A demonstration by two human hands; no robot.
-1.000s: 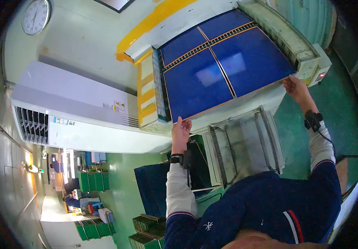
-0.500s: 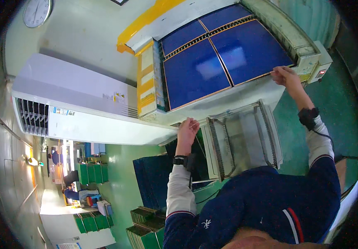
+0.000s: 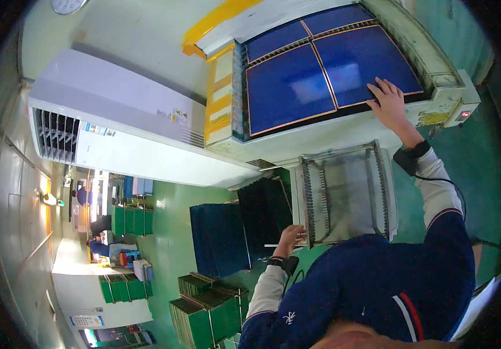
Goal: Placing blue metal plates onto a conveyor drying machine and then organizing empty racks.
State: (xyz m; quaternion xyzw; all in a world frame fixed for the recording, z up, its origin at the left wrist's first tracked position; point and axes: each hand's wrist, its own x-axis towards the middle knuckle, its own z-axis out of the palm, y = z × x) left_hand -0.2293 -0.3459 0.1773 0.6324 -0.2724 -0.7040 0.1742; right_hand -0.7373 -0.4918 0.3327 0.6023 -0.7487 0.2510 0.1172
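My right hand (image 3: 389, 104) is open, its fingers spread over the near right corner of a shiny blue panel (image 3: 367, 58) with copper-coloured edges. Whether the fingertips press on the panel or hover just above it, I cannot tell. That panel lies beside another blue panel (image 3: 285, 96) on the machine bed, with more panels behind them. Low in front of me, my left hand (image 3: 291, 239) has its fingers bent round the near left corner of a metal slotted rack (image 3: 308, 203). Part of those fingers is hidden against the rack's frame.
A white cabinet-like unit with a vent (image 3: 146, 134) stands left of the machine (image 3: 320, 136). Dark panels (image 3: 218, 238) stand upright on the green floor, with green panel stacks (image 3: 207, 317) nearer. People (image 3: 108, 247) sit far left. A lit red switch (image 3: 463, 115) is at the machine's right.
My left hand has dropped from near the machine's front edge to the rack's corner. My right hand has moved left onto the panel area, its fingers opening from a pinch at the edge.
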